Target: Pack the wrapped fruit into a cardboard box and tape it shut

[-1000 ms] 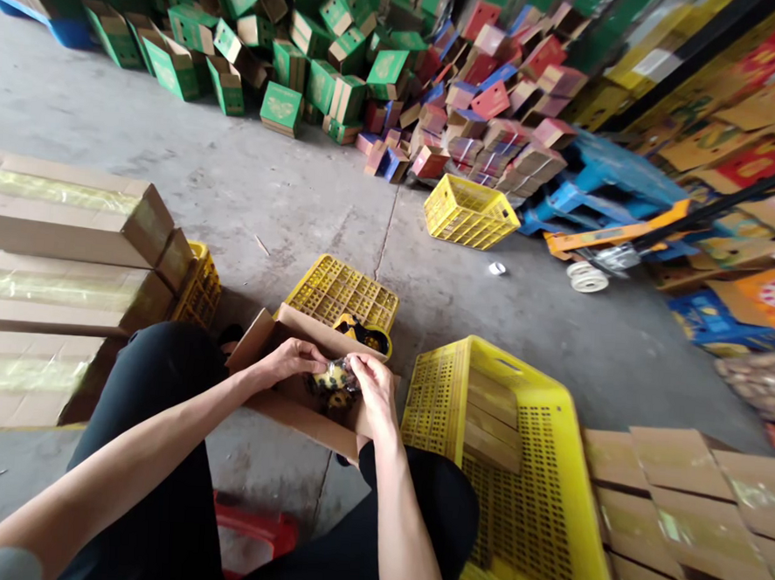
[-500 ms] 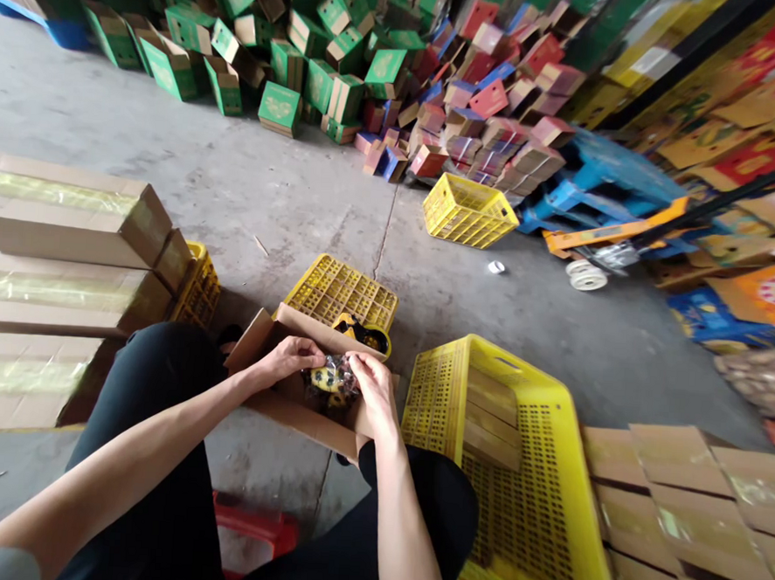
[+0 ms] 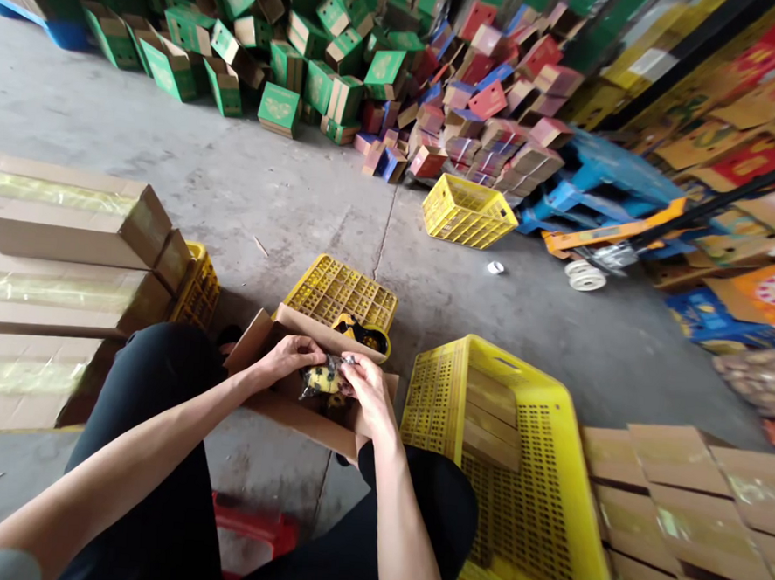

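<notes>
Over an open cardboard box (image 3: 301,418) between my knees, I hold a clear plastic bag (image 3: 323,377) with something yellow and dark-spotted inside. My left hand (image 3: 291,358) pinches the bag's upper left edge with thumb and fingertips. On the other side, my right hand (image 3: 367,385) closes its fingers on the bag's right part. More yellow and dark pieces lie below in the box, too small to name. Behind the box's far flap, a tape dispenser (image 3: 362,334), yellow and black, rests against an upturned yellow crate (image 3: 341,291).
A large yellow crate (image 3: 551,405) with flat cardboard inside stands at my right, beside stacked brown boxes (image 3: 689,510). Taped cartons (image 3: 52,296) are piled at my left. A small yellow crate (image 3: 469,212), a pallet jack (image 3: 614,238) and heaped green boxes (image 3: 280,107) are farther off.
The bag has turned slightly and its left end now hangs lower. My right hand has shifted a little left along it; my left hand stays nearly in place.
</notes>
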{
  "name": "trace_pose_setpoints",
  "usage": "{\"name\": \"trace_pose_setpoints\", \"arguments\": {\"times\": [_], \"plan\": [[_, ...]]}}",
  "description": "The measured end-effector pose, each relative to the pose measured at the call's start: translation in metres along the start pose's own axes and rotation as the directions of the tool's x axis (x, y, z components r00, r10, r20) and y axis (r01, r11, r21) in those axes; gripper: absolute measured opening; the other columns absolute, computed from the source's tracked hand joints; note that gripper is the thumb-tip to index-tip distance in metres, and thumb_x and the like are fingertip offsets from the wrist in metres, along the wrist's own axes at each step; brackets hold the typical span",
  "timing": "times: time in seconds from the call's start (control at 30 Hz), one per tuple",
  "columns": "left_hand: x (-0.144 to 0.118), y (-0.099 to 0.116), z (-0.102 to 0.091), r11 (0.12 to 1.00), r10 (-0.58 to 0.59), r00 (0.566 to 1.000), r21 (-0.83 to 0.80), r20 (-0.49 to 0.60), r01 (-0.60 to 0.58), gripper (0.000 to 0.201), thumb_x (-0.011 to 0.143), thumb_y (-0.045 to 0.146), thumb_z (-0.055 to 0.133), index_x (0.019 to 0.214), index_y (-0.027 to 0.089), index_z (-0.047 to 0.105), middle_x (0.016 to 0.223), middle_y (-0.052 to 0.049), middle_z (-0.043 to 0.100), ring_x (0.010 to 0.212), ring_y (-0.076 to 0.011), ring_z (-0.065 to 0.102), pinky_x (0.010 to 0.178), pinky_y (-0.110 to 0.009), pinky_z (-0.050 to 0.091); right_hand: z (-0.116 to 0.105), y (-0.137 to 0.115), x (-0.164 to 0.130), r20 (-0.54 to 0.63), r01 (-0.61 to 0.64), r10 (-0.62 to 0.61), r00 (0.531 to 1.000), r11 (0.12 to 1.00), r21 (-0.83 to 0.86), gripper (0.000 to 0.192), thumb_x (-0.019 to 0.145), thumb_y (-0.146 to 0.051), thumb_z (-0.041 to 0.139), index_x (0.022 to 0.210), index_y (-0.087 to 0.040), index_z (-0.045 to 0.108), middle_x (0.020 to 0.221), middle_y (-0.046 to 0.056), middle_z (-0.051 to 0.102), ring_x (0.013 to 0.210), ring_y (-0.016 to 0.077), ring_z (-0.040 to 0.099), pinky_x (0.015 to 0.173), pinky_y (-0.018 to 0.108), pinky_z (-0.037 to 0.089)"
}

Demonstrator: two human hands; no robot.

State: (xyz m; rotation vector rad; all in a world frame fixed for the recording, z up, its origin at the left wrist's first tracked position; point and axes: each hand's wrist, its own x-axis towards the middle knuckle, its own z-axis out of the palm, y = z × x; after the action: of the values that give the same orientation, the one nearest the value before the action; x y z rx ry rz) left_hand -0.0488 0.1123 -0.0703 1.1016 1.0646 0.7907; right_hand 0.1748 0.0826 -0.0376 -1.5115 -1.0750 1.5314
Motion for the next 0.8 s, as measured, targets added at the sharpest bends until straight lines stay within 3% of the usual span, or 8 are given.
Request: {"name": "trace_pose_setpoints", "arguments": {"times": [0.13, 0.3, 0.4, 0.5, 0.6, 0.7, 0.8], "plan": [[-0.003, 0.002, -0.001, 0.997, -0.065, 0.998, -0.034, 0.022, 0.066, 0.050, 0.081, 0.064, 0.082, 0.089, 0.015, 0.079, 0.080, -0.004, 0.074, 0.074, -0.0180, 0.064, 0.067, -0.027, 0.046, -0.001, 0.004, 0.004, -0.012, 0.041, -0.041, 0.999, 0.999, -0.022, 0.034, 0.079, -0.046, 0.082, 0.105, -0.024, 0.079, 0.096, 0.004, 0.080, 0.086, 0.0223, 0.073, 0.068, 0.029, 0.056], [-0.008, 0.003, -0.001, 0.975, -0.189, 0.980, -0.110, 0.060, 0.195, 0.064, 0.086, 0.071, 0.075, 0.121, 0.018, 0.078, 0.126, -0.012, 0.077, 0.117, -0.0308, 0.068, 0.081, -0.030, 0.054, -0.001, 0.004, 0.008, -0.026, 0.114, -0.115, 0.993, 0.993, -0.016, 0.028, 0.077, -0.043, 0.082, 0.095, -0.022, 0.079, 0.092, 0.003, 0.079, 0.086, 0.0216, 0.073, 0.081, 0.032, 0.056], [-0.007, 0.002, -0.002, 0.966, -0.202, 0.968, -0.136, 0.148, 0.222, 0.070, 0.084, 0.068, 0.079, 0.135, 0.020, 0.073, 0.139, -0.013, 0.072, 0.128, -0.0336, 0.065, 0.086, -0.033, 0.055, 0.000, 0.003, 0.008, -0.039, 0.127, -0.127, 0.991, 0.992, 0.013, 0.028, 0.076, -0.044, 0.083, 0.093, -0.022, 0.078, 0.094, 0.004, 0.079, 0.089, 0.0223, 0.073, 0.085, 0.034, 0.056], [-0.005, 0.000, -0.002, 0.979, -0.162, 0.972, -0.093, 0.172, 0.179, 0.076, 0.074, 0.055, 0.093, 0.138, 0.019, 0.071, 0.128, -0.013, 0.076, 0.115, -0.0311, 0.070, 0.087, -0.034, 0.054, 0.000, 0.000, 0.007, -0.075, 0.119, -0.116, 0.990, 0.992, 0.041, 0.032, 0.076, -0.047, 0.083, 0.095, -0.022, 0.078, 0.097, 0.005, 0.080, 0.092, 0.0237, 0.073, 0.084, 0.034, 0.056], [-0.003, -0.002, -0.002, 0.994, -0.106, 0.979, -0.017, 0.172, 0.111, 0.064, 0.069, 0.049, 0.097, 0.120, 0.014, 0.079, 0.106, -0.011, 0.080, 0.097, -0.0271, 0.072, 0.086, -0.034, 0.052, 0.000, -0.002, 0.005, -0.090, 0.104, -0.098, 0.991, 0.993, 0.057, 0.035, 0.076, -0.050, 0.083, 0.098, -0.022, 0.078, 0.100, 0.006, 0.080, 0.094, 0.0246, 0.073, 0.082, 0.034, 0.056], [-0.001, -0.004, -0.002, 0.997, -0.075, 0.988, 0.041, 0.138, 0.070, 0.055, 0.072, 0.051, 0.093, 0.110, 0.013, 0.081, 0.096, -0.009, 0.080, 0.089, -0.0255, 0.072, 0.083, -0.034, 0.052, -0.002, -0.003, 0.003, -0.051, 0.072, -0.069, 0.996, 0.996, 0.045, 0.037, 0.076, -0.052, 0.084, 0.101, -0.024, 0.078, 0.102, 0.006, 0.080, 0.093, 0.0243, 0.073, 0.078, 0.032, 0.056], [0.005, -0.007, -0.008, 0.991, -0.054, 0.998, 0.121, 0.041, 0.049, 0.054, 0.084, 0.056, 0.081, 0.119, 0.015, 0.079, 0.105, -0.010, 0.081, 0.097, -0.0274, 0.073, 0.083, -0.033, 0.054, -0.002, -0.002, 0.003, -0.004, 0.027, -0.027, 1.000, 1.000, 0.006, 0.036, 0.079, -0.052, 0.081, 0.104, -0.025, 0.078, 0.099, 0.005, 0.080, 0.084, 0.0214, 0.072, 0.070, 0.030, 0.054]]}}
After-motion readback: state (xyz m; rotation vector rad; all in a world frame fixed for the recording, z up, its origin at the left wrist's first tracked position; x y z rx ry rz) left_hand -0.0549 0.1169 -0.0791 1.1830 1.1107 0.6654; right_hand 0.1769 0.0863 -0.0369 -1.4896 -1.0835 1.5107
